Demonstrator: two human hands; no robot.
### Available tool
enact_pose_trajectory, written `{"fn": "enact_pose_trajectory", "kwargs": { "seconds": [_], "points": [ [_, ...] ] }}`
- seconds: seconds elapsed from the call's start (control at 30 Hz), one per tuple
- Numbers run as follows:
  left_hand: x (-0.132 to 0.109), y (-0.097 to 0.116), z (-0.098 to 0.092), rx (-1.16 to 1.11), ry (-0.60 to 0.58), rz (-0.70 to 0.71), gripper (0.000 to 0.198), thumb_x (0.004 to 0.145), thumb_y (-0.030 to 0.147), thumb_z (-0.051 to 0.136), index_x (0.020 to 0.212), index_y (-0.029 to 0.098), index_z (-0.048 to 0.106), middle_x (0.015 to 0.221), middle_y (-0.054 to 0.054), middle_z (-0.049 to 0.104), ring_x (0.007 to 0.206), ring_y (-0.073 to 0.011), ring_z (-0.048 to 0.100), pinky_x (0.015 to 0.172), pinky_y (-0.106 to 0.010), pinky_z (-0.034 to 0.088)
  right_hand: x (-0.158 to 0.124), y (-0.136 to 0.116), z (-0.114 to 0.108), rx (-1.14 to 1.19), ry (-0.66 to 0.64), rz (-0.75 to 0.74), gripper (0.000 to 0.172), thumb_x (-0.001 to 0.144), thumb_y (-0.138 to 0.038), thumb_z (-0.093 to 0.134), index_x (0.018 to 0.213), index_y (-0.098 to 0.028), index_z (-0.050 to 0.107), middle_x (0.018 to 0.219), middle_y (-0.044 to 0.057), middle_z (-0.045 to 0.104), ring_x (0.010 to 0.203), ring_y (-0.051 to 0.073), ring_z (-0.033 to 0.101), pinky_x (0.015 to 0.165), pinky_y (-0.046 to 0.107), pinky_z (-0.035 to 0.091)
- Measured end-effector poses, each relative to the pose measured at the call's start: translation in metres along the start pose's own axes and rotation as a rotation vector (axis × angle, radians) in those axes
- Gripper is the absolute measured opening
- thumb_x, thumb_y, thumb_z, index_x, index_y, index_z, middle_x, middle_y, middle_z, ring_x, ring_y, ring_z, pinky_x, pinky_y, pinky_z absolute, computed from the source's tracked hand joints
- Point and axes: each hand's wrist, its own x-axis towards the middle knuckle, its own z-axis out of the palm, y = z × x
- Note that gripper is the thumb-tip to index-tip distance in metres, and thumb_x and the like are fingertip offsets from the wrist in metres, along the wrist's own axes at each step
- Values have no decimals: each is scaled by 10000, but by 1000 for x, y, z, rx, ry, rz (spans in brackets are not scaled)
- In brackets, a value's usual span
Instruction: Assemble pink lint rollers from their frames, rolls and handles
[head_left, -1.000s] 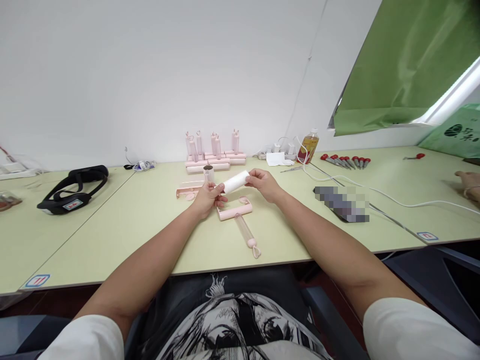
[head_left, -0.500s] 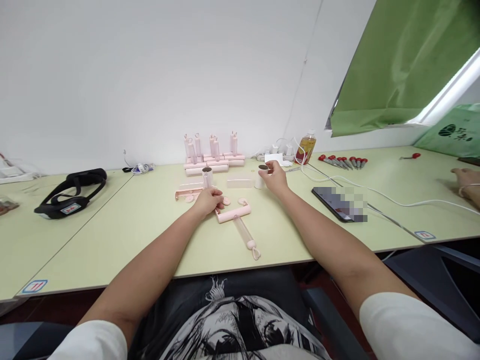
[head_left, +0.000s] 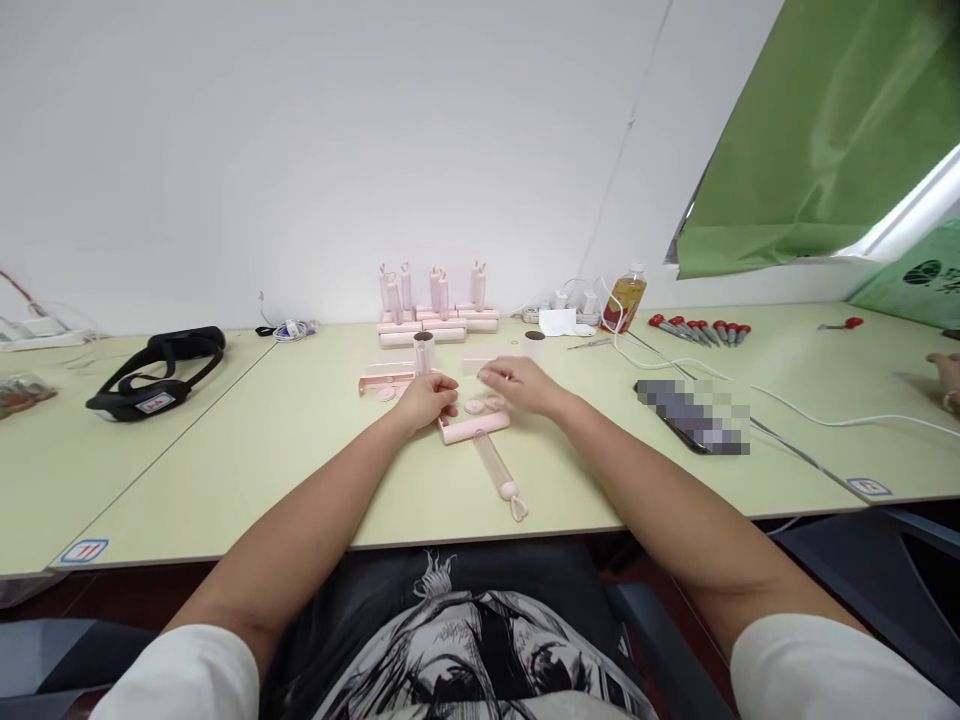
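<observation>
A pale pink lint roller (head_left: 476, 428) lies near the front of the table, its clear handle (head_left: 495, 465) and heart-shaped loop pointing toward me. My left hand (head_left: 426, 402) is closed at the roller's left end, its fingertips partly hiding that corner. My right hand (head_left: 521, 383) hovers over pink round caps (head_left: 475, 406) with fingers loosely curved and no held thing visible. Behind it stands a white sticky roll (head_left: 534, 345); another roll (head_left: 424, 345) stands behind my left hand. A clear cover (head_left: 475, 366) and an open pink case (head_left: 384, 383) lie close by.
Several pink lint rollers (head_left: 431, 325) stand against the wall. A black headset strap (head_left: 161, 375) lies left. At right are a phone (head_left: 690, 415), a white cable (head_left: 787, 408), a drink bottle (head_left: 624, 300) and red-handled tools (head_left: 701, 330). Another person's hand (head_left: 946, 375) shows at far right.
My right hand has let go of the white roll and moved left and nearer to the caps. My left hand stays by the roller. The view has shifted slightly.
</observation>
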Motion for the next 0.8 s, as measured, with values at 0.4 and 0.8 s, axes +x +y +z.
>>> {"fn": "enact_pose_trajectory", "kwargs": {
  "seconds": [0.4, 0.8],
  "points": [
    [-7, 6, 3, 216, -36, 63, 117, 777, 236, 661, 822, 154, 592, 658, -1, 584, 537, -131, 605, 458, -229, 450, 10, 5, 25, -125, -240, 118, 684, 914, -698, 277, 590, -172, 570, 624, 70, 574, 631, 186, 508, 616, 288, 321],
    [-39, 22, 11, 802, -343, 351, 304, 796, 459, 593, 666, 184, 586, 618, 14, 570, 579, -143, 478, 540, -271, 311, 8, 23, 13, 116, 78, 215, 698, 917, -695, 233, 871, -146, 661, 957, 106, 670, 884, 206, 605, 795, 293, 435]
  ]
}}
